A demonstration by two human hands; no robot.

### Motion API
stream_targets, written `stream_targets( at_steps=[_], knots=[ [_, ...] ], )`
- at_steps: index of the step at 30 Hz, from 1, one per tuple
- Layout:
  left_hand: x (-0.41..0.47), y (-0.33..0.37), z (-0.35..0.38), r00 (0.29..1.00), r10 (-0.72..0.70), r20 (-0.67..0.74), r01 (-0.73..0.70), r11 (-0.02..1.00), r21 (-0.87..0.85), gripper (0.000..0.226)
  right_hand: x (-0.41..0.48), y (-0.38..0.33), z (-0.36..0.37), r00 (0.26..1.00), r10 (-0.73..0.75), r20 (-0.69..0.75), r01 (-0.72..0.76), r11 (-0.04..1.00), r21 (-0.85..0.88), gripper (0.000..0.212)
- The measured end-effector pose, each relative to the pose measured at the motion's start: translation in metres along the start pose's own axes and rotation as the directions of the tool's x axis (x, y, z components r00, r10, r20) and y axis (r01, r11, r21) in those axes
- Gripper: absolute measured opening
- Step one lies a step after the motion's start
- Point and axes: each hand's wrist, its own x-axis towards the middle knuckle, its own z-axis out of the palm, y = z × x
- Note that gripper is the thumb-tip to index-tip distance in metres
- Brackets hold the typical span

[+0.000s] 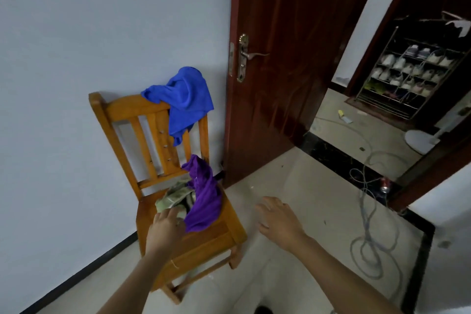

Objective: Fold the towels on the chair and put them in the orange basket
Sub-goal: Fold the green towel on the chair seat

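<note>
Head view: my left hand point(165, 227) reaches down onto the seat of the wooden chair point(122, 109), which stands against the pale wall point(76, 33). Its fingers point(173, 213) lie on the near edge of a crumpled green patterned towel point(175, 196) on the seat. I cannot tell whether they pinch the cloth or only touch it.

A purple towel point(204, 201) lies bunched just beside the green one, overlapping its right side. Its upper end rises against the chair's back slats and its lower end touches my left hand. A blue towel point(183, 99) hangs over the right corner of the backrest, well above the other two.

My right hand point(277, 222) hovers over the tiled floor point(305, 199) to the right of the seat. It holds nothing, and its fingers point(265, 208) are loose and slightly spread.

Beside the chair a dark red door point(293, 58) stands open, showing its metal handle point(254, 55). Through the doorway I see a shoe rack point(413, 71). A grey cable point(369, 237) loops across the floor.
</note>
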Motion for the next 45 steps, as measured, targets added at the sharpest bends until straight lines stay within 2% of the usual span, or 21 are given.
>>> stream_targets(
  at_steps=[4,8,14,19,24,29,36,41,45],
  knots=[
    [0.016,0.041,0.01,0.986,-0.138,-0.088,0.13,0.988,-0.088,0.045,0.04,0.046,-0.016,0.988,-0.154,0.028,0.155,0.987,-0.04,0.042],
    [0.03,0.069,0.011,0.96,-0.219,-0.173,0.201,0.973,-0.114,0.045,0.088,0.067,-0.035,0.959,-0.276,0.068,0.279,0.959,-0.049,0.047],
    [0.042,0.048,0.002,0.922,-0.353,-0.161,0.355,0.935,-0.013,0.048,0.146,0.047,-0.03,0.881,-0.455,0.132,0.467,0.88,-0.083,0.042],
    [0.055,0.006,-0.005,0.842,-0.505,-0.188,0.498,0.863,-0.086,0.047,0.195,0.003,-0.02,0.806,-0.558,0.198,0.582,0.808,-0.094,0.044],
    [0.068,-0.037,0.008,0.762,-0.632,-0.143,0.59,0.768,-0.25,0.047,0.241,-0.039,-0.008,0.735,-0.607,0.303,0.657,0.748,-0.095,0.043],
    [0.082,-0.063,0.02,0.69,-0.723,-0.027,0.687,0.667,-0.287,0.049,0.285,-0.073,0.019,0.668,-0.615,0.418,0.704,0.705,-0.088,0.044],
    [0.096,-0.103,0.048,0.604,-0.794,0.075,0.771,0.558,-0.305,0.045,0.331,-0.112,0.104,0.593,-0.588,0.549,0.726,0.686,-0.049,0.045],
    [0.116,-0.131,0.087,0.526,-0.846,0.086,0.81,0.467,-0.355,0.045,0.373,-0.127,0.172,0.584,-0.614,0.531,0.747,0.662,-0.057,0.042],
    [0.136,-0.146,0.123,0.471,-0.875,0.11,0.833,0.4,-0.382,0.044,0.404,-0.136,0.217,0.576,-0.617,0.536,0.768,0.633,-0.097,0.056]
  ],
)
